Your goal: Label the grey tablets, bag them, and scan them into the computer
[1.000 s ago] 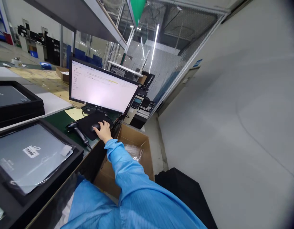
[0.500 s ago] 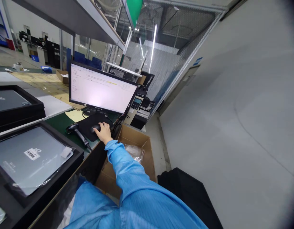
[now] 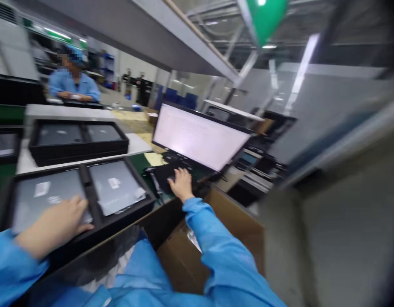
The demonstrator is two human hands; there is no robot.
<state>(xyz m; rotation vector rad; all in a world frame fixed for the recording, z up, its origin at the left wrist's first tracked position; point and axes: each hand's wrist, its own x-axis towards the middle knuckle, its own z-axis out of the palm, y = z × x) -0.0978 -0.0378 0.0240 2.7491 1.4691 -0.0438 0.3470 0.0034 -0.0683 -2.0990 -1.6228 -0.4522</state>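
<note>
My right hand [image 3: 181, 184] reaches forward in a blue sleeve and lies over a dark mouse on a black mouse pad [image 3: 163, 175], just below a lit monitor [image 3: 200, 136]. The mouse is almost hidden under the fingers. My left hand [image 3: 54, 224] rests flat on the left grey device [image 3: 40, 194] in a black tray [image 3: 120, 217] near me, fingers stretched out. A second grey device [image 3: 114, 187] with a small white label lies in the tray's right compartment. The whole picture is smeared by motion.
Another black tray [image 3: 78, 147] with grey devices stands further back on a white board. A black barcode scanner [image 3: 151, 174] lies left of the mouse pad. An open cardboard box [image 3: 235, 221] stands below the bench edge. A person in blue [image 3: 73, 83] works at the far left. A shelf [image 3: 152, 30] hangs overhead.
The view has swung left, bringing the trays and a far person into sight. My left hand now shows, lying on the near tray. My right hand stays on the mouse.
</note>
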